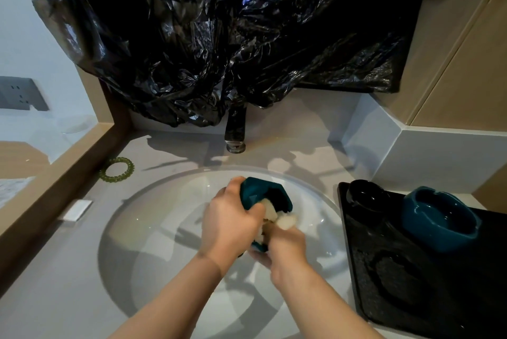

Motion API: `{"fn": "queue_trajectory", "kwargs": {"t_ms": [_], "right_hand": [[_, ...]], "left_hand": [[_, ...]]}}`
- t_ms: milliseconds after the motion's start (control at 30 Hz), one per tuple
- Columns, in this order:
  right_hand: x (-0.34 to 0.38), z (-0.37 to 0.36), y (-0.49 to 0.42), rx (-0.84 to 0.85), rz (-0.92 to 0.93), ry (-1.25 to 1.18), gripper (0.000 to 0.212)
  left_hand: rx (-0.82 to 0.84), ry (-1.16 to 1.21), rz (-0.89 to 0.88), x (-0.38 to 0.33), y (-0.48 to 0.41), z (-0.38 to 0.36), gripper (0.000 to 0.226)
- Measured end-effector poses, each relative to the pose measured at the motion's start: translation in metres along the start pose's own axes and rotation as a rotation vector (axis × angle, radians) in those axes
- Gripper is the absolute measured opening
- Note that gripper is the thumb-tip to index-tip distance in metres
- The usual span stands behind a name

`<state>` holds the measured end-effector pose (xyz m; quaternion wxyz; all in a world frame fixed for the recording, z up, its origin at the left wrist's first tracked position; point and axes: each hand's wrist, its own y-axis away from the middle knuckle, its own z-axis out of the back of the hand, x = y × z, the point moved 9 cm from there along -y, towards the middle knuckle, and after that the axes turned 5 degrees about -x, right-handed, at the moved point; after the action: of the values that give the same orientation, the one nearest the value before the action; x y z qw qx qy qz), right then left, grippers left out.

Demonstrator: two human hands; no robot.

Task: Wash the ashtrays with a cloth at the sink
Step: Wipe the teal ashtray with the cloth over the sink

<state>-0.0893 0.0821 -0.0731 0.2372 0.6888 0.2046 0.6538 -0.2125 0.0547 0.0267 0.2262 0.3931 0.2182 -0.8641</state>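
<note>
My left hand (pixel 229 222) grips a teal ashtray (pixel 253 192) tilted on its side over the round white sink (pixel 153 218). My right hand (pixel 285 251) holds a white cloth (pixel 284 219) pushed into the ashtray's hollow. To the right, on a black tray (pixel 384 270), stand a second teal ashtray (pixel 439 218) and a black ashtray (pixel 366 194).
A dark faucet (pixel 236 130) rises behind the sink, under a crumpled black plastic bag (pixel 219 37) covering the wall. A green coiled hair tie (pixel 117 168) and a small white packet (pixel 77 210) lie on the counter at the left. A wooden ledge borders the left side.
</note>
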Motion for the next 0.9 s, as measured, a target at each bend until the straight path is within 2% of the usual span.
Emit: {"fn": "queue_trajectory", "kwargs": {"t_ms": [67, 133, 200, 267, 367, 433, 500, 567, 633, 667, 700, 733, 767, 833, 900], "right_hand": [[-0.015, -0.017, 0.009, 0.133, -0.227, -0.178, 0.013], [-0.01, -0.015, 0.007, 0.124, -0.238, -0.174, 0.01], [0.011, 0.004, -0.007, -0.041, -0.03, -0.02, 0.01], [0.048, 0.017, -0.005, -0.162, 0.331, 0.32, 0.013], [0.085, -0.001, 0.019, -0.104, 0.848, 0.818, 0.033], [0.088, -0.011, 0.029, -0.05, 1.007, 0.941, 0.036], [0.083, 0.002, 0.024, -0.119, 0.928, 0.832, 0.033], [0.057, 0.021, 0.011, -0.16, 0.568, 0.481, 0.023], [0.011, 0.011, 0.007, -0.026, 0.107, 0.051, 0.02], [-0.006, 0.0, 0.012, 0.054, -0.071, -0.112, 0.02], [-0.013, -0.006, 0.014, 0.095, -0.159, -0.193, 0.019], [-0.011, -0.006, 0.013, 0.103, -0.165, -0.187, 0.016], [-0.002, -0.001, 0.007, 0.063, -0.087, -0.096, 0.014], [0.035, 0.019, -0.005, -0.095, 0.208, 0.245, 0.013], [0.076, 0.021, 0.001, -0.16, 0.494, 0.693, 0.016]], "left_hand": [[-0.049, 0.018, 0.021, 0.002, 0.002, 0.0, 0.059], [-0.032, 0.013, 0.007, 0.002, 0.007, -0.002, 0.063], [0.042, -0.025, -0.052, 0.0, 0.009, -0.007, 0.065], [0.128, -0.061, -0.092, -0.001, 0.009, -0.011, 0.059], [0.248, -0.042, -0.127, -0.002, 0.005, -0.014, 0.038], [0.281, -0.043, -0.17, -0.006, 0.005, -0.014, 0.023], [0.245, -0.029, -0.19, -0.008, 0.005, -0.012, 0.034], [0.146, 0.004, -0.128, -0.005, 0.004, -0.006, 0.056], [0.05, 0.02, -0.064, 0.0, 0.005, -0.003, 0.065], [0.023, 0.011, -0.041, 0.002, 0.008, -0.004, 0.065], [0.005, 0.004, -0.021, 0.004, 0.01, -0.005, 0.065], [0.01, 0.015, 0.009, 0.007, 0.013, -0.007, 0.066], [0.034, 0.056, 0.034, 0.009, 0.016, -0.011, 0.069], [0.145, 0.188, 0.104, 0.015, 0.021, -0.018, 0.073], [0.29, 0.332, 0.172, 0.017, 0.017, -0.02, 0.069]]}}
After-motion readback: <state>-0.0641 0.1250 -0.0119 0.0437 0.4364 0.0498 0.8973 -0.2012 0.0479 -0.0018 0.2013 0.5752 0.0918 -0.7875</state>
